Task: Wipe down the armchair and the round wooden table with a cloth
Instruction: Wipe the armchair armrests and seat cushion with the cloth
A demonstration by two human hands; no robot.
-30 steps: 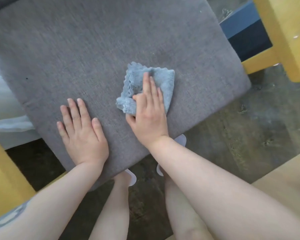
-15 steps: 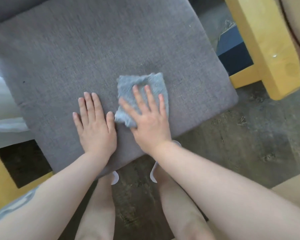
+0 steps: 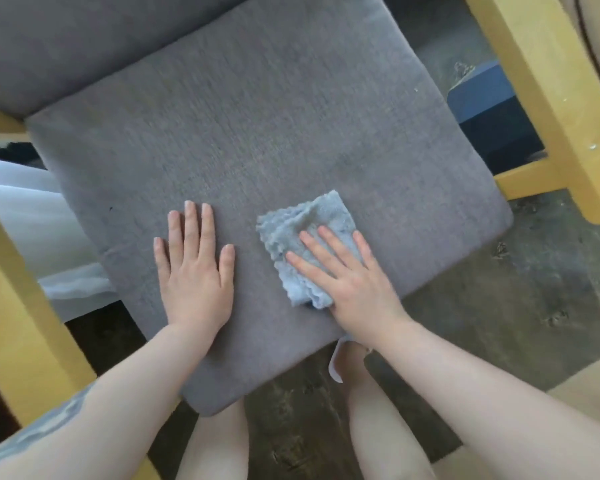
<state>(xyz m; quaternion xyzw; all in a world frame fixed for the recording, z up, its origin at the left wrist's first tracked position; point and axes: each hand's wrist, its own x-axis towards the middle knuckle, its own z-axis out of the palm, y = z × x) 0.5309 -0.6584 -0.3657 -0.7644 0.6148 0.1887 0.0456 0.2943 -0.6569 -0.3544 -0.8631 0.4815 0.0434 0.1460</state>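
— Grey fabric first: item one, the armchair seat cushion [image 3: 257, 140]. How far along are we?

— I judge we're in the armchair half. My right hand [image 3: 347, 275] lies flat, fingers straight and spread, pressing the folded blue cloth [image 3: 303, 237] onto the cushion near its front right part. My left hand [image 3: 194, 268] is flat too, fingers straight, resting on bare fabric just beside the cloth, holding nothing.

— And what is left?

— I can't tell how much of the cushion has been covered; the yellow wooden frame [image 3: 548, 109] shows no cloth near it. A curved edge at the top right may be the round table, I can't say for certain. That part looks not yet begun.

— Containers?

— None that I can make out. A dark blue block [image 3: 482, 98] sits under the frame; contents not visible.
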